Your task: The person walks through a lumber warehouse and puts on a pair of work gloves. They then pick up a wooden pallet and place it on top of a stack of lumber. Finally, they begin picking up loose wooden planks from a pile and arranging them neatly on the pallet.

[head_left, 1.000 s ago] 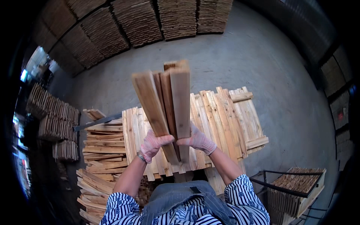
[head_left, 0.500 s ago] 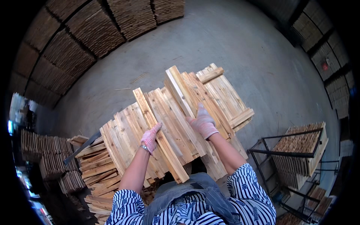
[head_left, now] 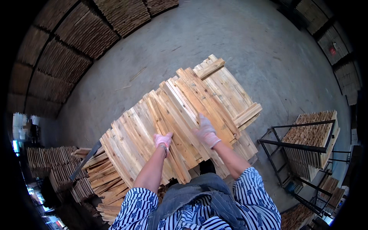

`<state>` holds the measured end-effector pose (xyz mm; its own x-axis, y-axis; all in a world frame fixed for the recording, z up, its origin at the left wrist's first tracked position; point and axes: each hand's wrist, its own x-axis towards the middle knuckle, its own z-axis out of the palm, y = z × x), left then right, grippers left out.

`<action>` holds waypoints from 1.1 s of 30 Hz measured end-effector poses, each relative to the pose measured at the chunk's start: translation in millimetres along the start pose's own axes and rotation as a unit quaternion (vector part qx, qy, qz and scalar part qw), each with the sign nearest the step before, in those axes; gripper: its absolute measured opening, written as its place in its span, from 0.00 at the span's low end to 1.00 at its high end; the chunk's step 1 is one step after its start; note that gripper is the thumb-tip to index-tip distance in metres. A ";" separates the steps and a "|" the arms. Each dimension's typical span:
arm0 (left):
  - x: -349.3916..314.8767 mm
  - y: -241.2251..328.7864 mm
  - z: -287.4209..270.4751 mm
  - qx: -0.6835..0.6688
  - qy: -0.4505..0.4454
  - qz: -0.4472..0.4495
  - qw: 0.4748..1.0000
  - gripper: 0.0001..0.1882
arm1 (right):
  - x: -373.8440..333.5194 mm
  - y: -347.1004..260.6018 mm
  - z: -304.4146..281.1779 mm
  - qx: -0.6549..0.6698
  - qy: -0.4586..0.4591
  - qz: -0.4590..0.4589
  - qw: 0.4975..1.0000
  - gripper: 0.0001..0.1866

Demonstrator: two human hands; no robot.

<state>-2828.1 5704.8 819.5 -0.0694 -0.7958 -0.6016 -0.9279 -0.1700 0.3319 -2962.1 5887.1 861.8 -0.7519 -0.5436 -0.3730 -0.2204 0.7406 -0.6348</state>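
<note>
In front of me a row of pale wooden planks (head_left: 126,132) lies side by side, their ends uneven. My left hand (head_left: 163,140), in a pinkish work glove, is closed across a narrow plank (head_left: 177,163) lying on the row, thumb on one side and fingers on the other. To its right my right hand (head_left: 207,132), gloved too, grips another plank (head_left: 180,100) whose light narrow edge shows; part of it is under the hand. Beyond, at the right end, more boards (head_left: 226,86) lie with a short crosspiece (head_left: 210,68) and a second crosspiece (head_left: 247,115) on them.
Loose split planks (head_left: 107,176) are heaped at the lower left beside a dark metal bar (head_left: 86,161). A black metal frame (head_left: 299,145) with a plank stack (head_left: 306,130) stands at right. Tall stacks of boards (head_left: 84,30) line the far left. Wood slivers (head_left: 138,73) lie on the concrete floor.
The narrow plank in my left hand has come down onto the row and shifted right. The plank at my right hand, raised on edge before, now sits lower among the others.
</note>
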 end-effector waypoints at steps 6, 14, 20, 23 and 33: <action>11.8 -16.8 -2.7 -0.022 -0.043 0.027 0.998 0.46 | 32.0 64.3 -130.6 0.176 -0.053 -0.033 0.982 0.41; 23.4 -16.7 7.9 0.012 -0.068 0.039 0.997 0.48 | 100.1 131.9 -145.5 0.105 -0.137 0.096 0.980 0.41; 32.6 -21.4 3.5 0.024 -0.108 0.016 0.994 0.58 | 74.6 107.5 -128.8 -0.079 -0.034 0.040 0.996 0.41; 4.5 -1.9 -4.0 0.099 -0.067 -0.004 0.993 0.58 | 88.1 117.4 -136.5 -0.064 -0.081 0.033 0.994 0.41; 28.2 -21.2 -8.4 0.105 -0.126 0.031 0.986 0.55 | 85.2 124.5 -116.3 -0.057 -0.063 0.043 0.995 0.40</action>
<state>-2807.3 5681.0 801.6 -0.1918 -0.6273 -0.7547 -0.9726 0.0186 0.2318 -3125.8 5979.0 829.6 -0.6885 -0.5168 -0.5088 -0.2343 0.8225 -0.5183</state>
